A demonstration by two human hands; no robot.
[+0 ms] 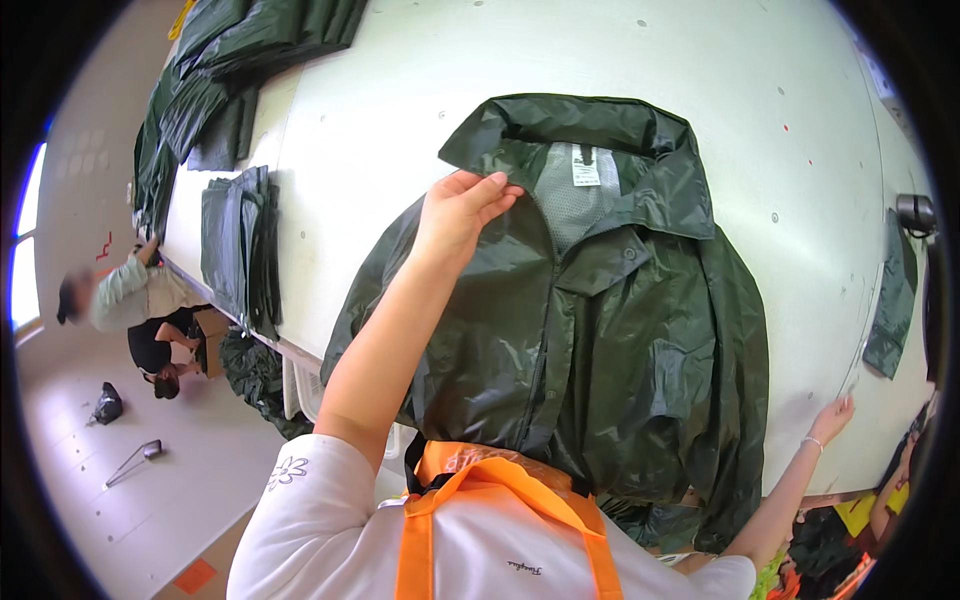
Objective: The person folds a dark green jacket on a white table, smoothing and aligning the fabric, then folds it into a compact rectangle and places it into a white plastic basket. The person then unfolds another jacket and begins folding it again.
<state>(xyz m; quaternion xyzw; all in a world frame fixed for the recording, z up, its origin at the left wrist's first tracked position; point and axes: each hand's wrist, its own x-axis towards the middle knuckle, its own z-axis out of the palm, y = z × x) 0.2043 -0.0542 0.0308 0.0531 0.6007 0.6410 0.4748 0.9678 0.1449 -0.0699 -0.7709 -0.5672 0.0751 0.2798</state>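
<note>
A dark green rain jacket (pixel 480 330) lies front up on the white table, its collar toward the far side. Inside the neck opening, a mesh lining (pixel 568 215) and a white label (pixel 587 166) show. My left hand (pixel 463 210) reaches across the jacket and pinches the left front edge of its collar (pixel 480 150) between thumb and fingers. Away from the jacket, at the right edge of the table, my right hand (pixel 832 418) has its fingers pressed together. Whatever it holds, if anything, is too small to make out.
Folded dark green garments (pixel 240 235) are stacked at the left edge, with a larger pile (pixel 230 60) beyond. A green fabric strip (pixel 893 300) and a dark cylindrical object (pixel 915 214) lie at the right. Other people (pixel 135 290) are at the left; more garments hang lower right.
</note>
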